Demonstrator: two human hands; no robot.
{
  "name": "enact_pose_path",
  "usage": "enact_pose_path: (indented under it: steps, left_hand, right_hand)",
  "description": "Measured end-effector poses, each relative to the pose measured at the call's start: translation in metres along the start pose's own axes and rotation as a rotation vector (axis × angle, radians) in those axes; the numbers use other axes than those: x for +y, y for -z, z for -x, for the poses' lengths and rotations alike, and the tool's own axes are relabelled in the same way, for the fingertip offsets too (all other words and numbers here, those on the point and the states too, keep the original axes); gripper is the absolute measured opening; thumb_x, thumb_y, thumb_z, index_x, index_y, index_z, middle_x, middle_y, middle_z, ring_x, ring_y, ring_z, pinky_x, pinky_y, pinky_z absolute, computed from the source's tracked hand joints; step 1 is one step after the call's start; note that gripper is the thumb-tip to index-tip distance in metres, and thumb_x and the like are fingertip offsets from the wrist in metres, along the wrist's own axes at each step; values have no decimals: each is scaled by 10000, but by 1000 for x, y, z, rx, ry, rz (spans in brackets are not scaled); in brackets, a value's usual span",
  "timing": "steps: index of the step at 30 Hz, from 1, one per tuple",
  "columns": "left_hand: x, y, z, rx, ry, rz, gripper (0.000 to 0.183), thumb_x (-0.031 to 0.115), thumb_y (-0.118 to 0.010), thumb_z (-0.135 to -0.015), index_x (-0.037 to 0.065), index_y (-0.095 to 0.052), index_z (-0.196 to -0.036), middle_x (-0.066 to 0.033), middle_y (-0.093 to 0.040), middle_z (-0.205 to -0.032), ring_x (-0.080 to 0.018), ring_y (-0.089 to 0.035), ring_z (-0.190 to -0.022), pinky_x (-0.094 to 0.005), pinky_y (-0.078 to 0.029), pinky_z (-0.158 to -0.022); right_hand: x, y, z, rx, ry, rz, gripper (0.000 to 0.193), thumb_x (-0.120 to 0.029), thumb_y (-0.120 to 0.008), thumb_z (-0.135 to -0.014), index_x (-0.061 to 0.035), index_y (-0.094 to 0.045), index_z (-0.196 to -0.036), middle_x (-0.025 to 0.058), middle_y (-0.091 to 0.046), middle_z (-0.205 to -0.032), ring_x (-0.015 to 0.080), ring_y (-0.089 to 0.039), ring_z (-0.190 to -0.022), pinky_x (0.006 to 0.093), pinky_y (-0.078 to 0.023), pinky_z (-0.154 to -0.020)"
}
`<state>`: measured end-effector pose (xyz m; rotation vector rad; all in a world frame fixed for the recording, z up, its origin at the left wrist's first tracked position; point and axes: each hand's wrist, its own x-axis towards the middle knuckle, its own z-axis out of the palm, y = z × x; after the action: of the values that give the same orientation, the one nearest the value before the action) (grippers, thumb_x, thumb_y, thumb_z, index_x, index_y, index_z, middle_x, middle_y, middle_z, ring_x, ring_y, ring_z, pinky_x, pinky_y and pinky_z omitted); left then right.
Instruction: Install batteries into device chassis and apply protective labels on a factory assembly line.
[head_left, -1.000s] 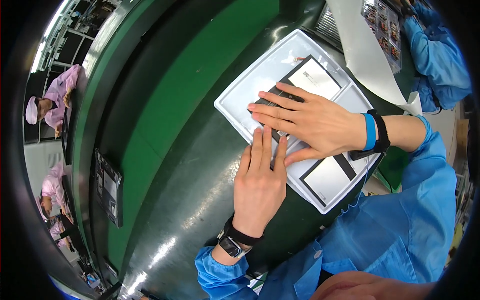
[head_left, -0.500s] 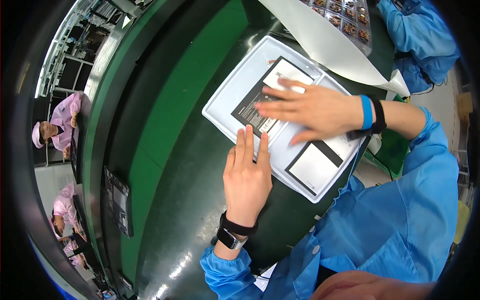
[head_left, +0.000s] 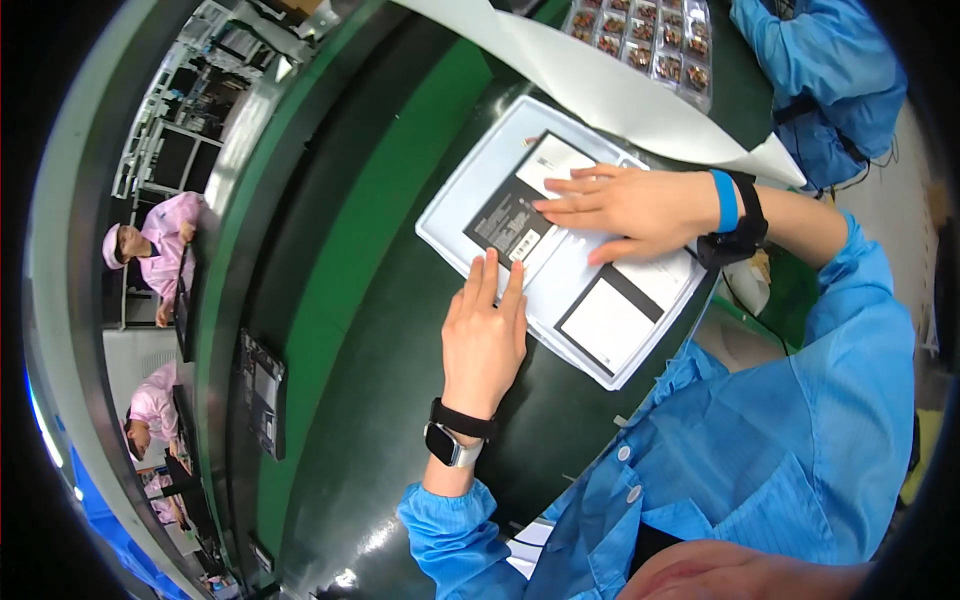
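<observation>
A white plastic tray [head_left: 462, 190] lies at a slant on the dark green bench. In its far compartment is a flat black battery pack [head_left: 505, 212] with printed text and a white label area, and a short coloured wire at its far end. My right hand [head_left: 645, 212] lies flat over the pack's right part, fingers outstretched, palm across the tray's divider. Fingertips of my left hand [head_left: 483, 345], also outstretched, touch the near edge of the tray beside the pack's corner. A second black-and-white pack [head_left: 608, 322] rests in the near compartment, partly hidden by my right hand.
A curled white sheet [head_left: 600, 95] lies behind the tray, before a clear compartment box [head_left: 640, 40] of small coloured parts. A co-worker's blue sleeve [head_left: 830, 70] is at far right. Leftward, a green conveyor belt [head_left: 345, 255] carries a black frame-like part [head_left: 262, 395]; people in pink [head_left: 165, 245] sit beyond.
The whole view has shifted slightly. My right hand, blurred before, is sharper and sits a little farther right on the pack. My left hand stays at the tray's edge.
</observation>
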<state>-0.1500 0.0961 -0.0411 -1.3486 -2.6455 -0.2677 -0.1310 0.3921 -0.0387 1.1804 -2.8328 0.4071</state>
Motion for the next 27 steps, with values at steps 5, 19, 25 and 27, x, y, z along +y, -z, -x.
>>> enact_pose_path:
  steps: [5,19,25,27]
  left_hand:
    - [0,1,7,-65,51,27,378,176,-660,-936,87,-663,-1303,-217,-570,-1415,-352,-594,-1251,-423,-519,-986]
    - [-6,144,-81,383,13,330,208,117,-664,-937,38,-746,-1112,-149,-743,-1125,-271,-701,-1023,-355,-523,-935]
    - [15,223,-116,850,9,112,179,114,-675,-940,58,-742,-1097,-89,-745,-1054,-197,-691,-971,-323,-521,-860]
    - [17,235,-121,945,-58,3,220,134,-722,-908,65,-725,-1117,-99,-735,-1078,-225,-694,-968,-338,-526,-871]
  right_hand:
    - [-20,51,-8,497,-65,-278,172,-182,-704,-904,-13,-679,-904,136,-691,-831,328,-670,-797,416,-527,-748]
    - [32,195,-139,1291,-46,-515,303,-195,-761,-902,26,-698,-1100,65,-728,-906,119,-677,-799,275,-563,-764]
    - [7,205,-137,1076,82,-888,132,-95,-741,-902,-3,-720,-994,39,-723,-914,81,-660,-845,244,-539,-795]
    - [-10,209,-124,1069,90,-899,144,-97,-737,-909,0,-714,-1014,38,-720,-926,81,-659,-864,244,-536,-812]
